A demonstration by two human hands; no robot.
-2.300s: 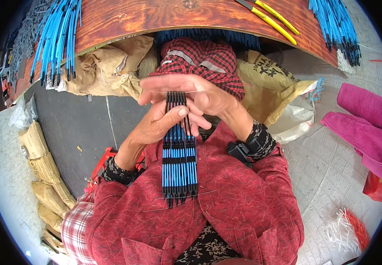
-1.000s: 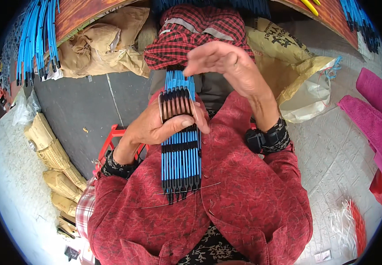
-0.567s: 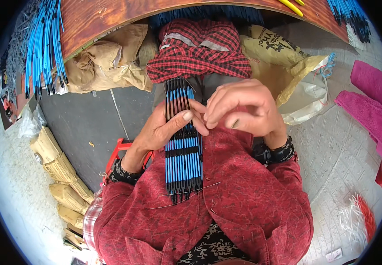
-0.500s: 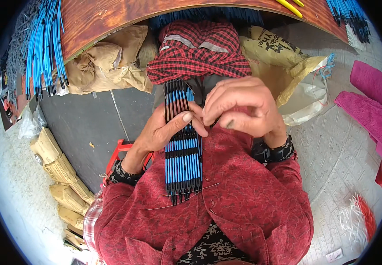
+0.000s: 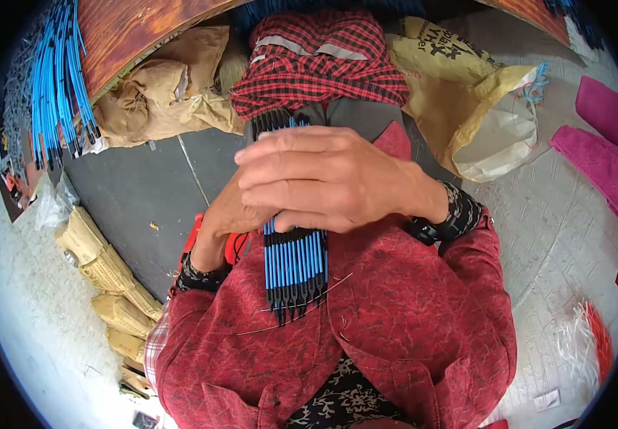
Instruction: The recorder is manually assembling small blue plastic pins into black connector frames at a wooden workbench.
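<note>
From my end of the head camera, I see the right hand (image 5: 316, 175) open, its fingers stretched to the left, held together and slightly bent, with the thumb below them. It lies across the middle of a flat strip of slim blue rods with black sections and black tips (image 5: 294, 261); I cannot tell whether it touches the strip. The left hand (image 5: 231, 207) is mostly hidden beneath the right, and its fingers are out of my sight, so I cannot tell how firmly it grips, if at all.

The strip runs lengthwise in front of the chest. Its upper black tips show just beyond the right hand's fingers, and its lower end lies over a mottled red jacket (image 5: 409, 307). Thin, pale wires (image 5: 339, 284) cross that lower end and stick out on both sides.

Beyond the hands, a red-and-black checked cloth (image 5: 319, 79) covers part of the grey-trousered lap. To its left I see a crumpled tan sack (image 5: 159, 86), to its right an open-mouthed yellow sack (image 5: 445, 100). Farther left, loose blue rods with black tips (image 5: 58, 93) hang beside the reddish-brown wooden table (image 5: 134, 36). At far right are magenta towels (image 5: 595, 168).
</note>
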